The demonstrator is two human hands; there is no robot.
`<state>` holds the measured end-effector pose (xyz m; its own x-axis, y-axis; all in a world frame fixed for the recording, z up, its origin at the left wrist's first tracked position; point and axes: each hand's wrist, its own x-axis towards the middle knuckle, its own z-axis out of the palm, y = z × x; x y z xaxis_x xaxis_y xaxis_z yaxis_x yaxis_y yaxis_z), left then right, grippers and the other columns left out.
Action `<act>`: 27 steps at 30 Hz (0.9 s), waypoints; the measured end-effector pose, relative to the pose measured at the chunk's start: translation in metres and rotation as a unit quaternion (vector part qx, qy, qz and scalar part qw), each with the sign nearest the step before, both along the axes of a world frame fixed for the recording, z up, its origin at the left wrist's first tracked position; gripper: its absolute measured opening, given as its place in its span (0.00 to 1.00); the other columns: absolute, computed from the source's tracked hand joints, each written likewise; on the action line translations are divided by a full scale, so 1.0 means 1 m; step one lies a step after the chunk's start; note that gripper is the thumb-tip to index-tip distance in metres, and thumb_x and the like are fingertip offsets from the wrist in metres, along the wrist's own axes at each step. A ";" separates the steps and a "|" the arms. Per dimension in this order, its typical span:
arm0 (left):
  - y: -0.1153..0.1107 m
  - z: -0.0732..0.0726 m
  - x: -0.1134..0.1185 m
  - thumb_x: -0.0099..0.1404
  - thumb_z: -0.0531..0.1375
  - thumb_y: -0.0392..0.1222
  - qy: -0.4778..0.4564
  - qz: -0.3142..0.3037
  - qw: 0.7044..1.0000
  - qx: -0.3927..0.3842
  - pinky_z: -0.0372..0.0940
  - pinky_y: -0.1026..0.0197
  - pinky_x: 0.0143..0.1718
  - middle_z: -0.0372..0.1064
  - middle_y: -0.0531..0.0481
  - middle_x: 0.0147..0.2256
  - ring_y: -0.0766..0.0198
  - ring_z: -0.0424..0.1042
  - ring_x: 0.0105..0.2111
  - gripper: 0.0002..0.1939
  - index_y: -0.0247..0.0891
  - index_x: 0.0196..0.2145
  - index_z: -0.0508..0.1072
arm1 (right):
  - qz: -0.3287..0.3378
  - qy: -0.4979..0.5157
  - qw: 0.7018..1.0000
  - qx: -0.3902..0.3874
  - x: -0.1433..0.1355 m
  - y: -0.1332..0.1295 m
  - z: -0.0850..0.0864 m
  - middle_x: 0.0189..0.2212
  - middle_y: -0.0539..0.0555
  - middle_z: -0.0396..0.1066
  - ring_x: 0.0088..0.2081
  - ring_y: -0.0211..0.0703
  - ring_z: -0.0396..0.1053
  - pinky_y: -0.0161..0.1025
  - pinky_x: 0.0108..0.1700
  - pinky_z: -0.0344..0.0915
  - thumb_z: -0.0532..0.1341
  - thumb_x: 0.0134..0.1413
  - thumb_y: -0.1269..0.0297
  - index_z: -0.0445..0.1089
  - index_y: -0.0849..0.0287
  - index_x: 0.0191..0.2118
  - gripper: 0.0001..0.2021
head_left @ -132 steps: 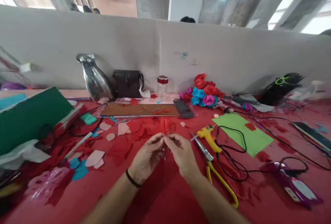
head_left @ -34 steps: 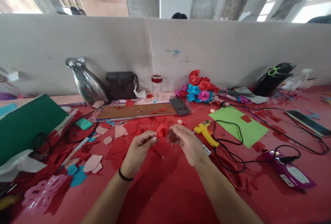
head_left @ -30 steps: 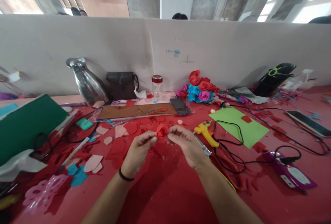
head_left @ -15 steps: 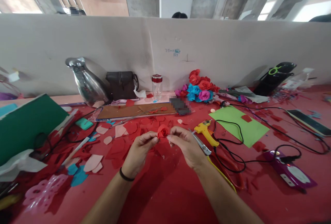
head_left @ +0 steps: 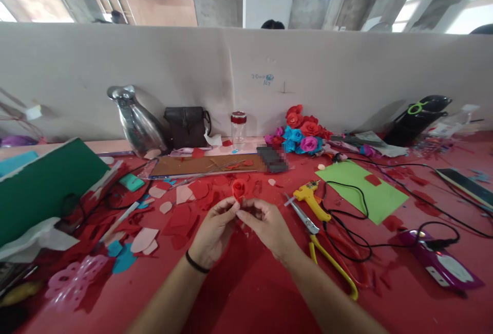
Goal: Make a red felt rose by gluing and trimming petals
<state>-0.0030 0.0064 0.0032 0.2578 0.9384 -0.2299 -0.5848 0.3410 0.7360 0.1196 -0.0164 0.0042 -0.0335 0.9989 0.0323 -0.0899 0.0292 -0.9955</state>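
Where fingertips meet, the hands (head_left: 244,226) pinch a rose (head_left: 238,189) (red, tightly whorled) by its base.

Left grip (head_left: 216,231) and right grip (head_left: 269,228) pinch red flower (head_left: 238,188) at base. Glue gun (head_left: 313,201) right of both, bottle (head_left: 239,132) beyond.

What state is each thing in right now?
Red paper rose: bloom up, base between left hand and right hand
Glass jar: upright, lid on
Dark satchel: flap down
Yellow glue gun: lying down
Purple power strip: plug in
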 end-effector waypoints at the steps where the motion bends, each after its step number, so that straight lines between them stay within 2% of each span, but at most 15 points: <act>1: -0.001 0.000 0.000 0.42 0.72 0.35 -0.002 -0.003 1.000 0.001 0.62 0.68 0.28 0.71 0.54 0.25 0.69 0.68 0.26 0.10 0.37 0.24 0.76 | 0.000 -0.001 1.000 0.004 0.000 0.000 0.000 0.28 0.50 0.72 0.30 0.39 0.69 0.36 0.33 0.66 0.63 0.46 0.60 0.72 0.58 0.32 0.08; 6: 0.000 0.003 -0.004 0.44 0.71 0.35 0.014 -0.021 0.999 0.038 0.63 0.67 0.29 0.70 0.54 0.24 0.70 0.67 0.25 0.09 0.36 0.24 0.76 | -0.021 -0.004 1.000 0.015 0.000 0.003 -0.002 0.23 0.47 0.71 0.22 0.36 0.67 0.33 0.27 0.65 0.64 0.45 0.61 0.72 0.58 0.27 0.06; 10: 0.002 0.007 -0.009 0.45 0.69 0.34 0.035 -0.014 0.997 0.063 0.63 0.65 0.31 0.72 0.53 0.29 0.68 0.68 0.28 0.10 0.37 0.29 0.76 | -0.028 0.005 1.000 0.010 -0.001 0.003 -0.006 0.21 0.47 0.70 0.20 0.35 0.66 0.32 0.24 0.62 0.64 0.44 0.61 0.72 0.58 0.28 0.06; 13: 0.002 0.009 -0.011 0.45 0.69 0.32 0.050 0.009 0.996 0.079 0.63 0.66 0.33 0.71 0.53 0.30 0.68 0.68 0.31 0.11 0.38 0.29 0.76 | -0.036 -0.003 0.999 0.013 -0.002 0.002 -0.008 0.20 0.47 0.70 0.20 0.35 0.66 0.32 0.24 0.62 0.64 0.44 0.62 0.72 0.58 0.28 0.06; 19: 0.000 0.011 -0.012 0.47 0.68 0.34 0.076 0.021 0.990 0.120 0.61 0.66 0.32 0.68 0.54 0.29 0.69 0.65 0.30 0.09 0.38 0.28 0.75 | -0.062 -0.039 0.997 0.027 -0.004 0.002 -0.008 0.20 0.47 0.70 0.22 0.36 0.65 0.32 0.26 0.63 0.63 0.43 0.64 0.72 0.58 0.25 0.04; 27: 0.000 0.016 -0.013 0.46 0.66 0.27 0.013 0.027 0.994 0.103 0.61 0.67 0.34 0.68 0.54 0.29 0.70 0.66 0.31 0.12 0.38 0.30 0.74 | -0.073 -0.057 0.995 0.044 -0.002 0.001 -0.007 0.19 0.47 0.70 0.23 0.36 0.67 0.32 0.27 0.65 0.62 0.45 0.65 0.72 0.58 0.25 0.03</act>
<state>-0.0160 0.0064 0.0195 0.2029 0.9785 -0.0375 -0.5781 0.1506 0.8020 0.1171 -0.0150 -0.0029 0.1029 0.9869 0.1243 0.0354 0.1213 -0.9920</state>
